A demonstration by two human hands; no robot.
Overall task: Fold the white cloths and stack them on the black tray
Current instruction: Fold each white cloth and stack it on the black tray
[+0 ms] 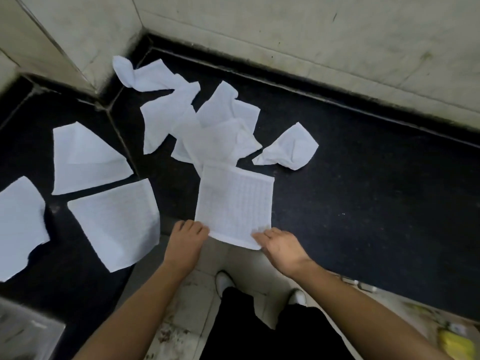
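A white cloth [233,203] lies spread flat on the black counter [363,203], its near edge hanging just over the counter's front. My left hand [188,237] grips its near left corner. My right hand [279,244] pinches its near right corner. Several other white cloths lie around: a crumpled heap [207,126] behind the flat one, a small crumpled cloth [291,148] to the right, and flatter cloths on the left [85,159], [117,222], [19,227]. No black tray is distinguishable from the dark surface.
Pale tiled walls [285,29] close off the counter at the back and left corner. A metal edge [26,333] shows at the bottom left. Below are a tiled floor, my black trousers and white shoes [224,280]. Something yellow [457,344] lies at the bottom right.
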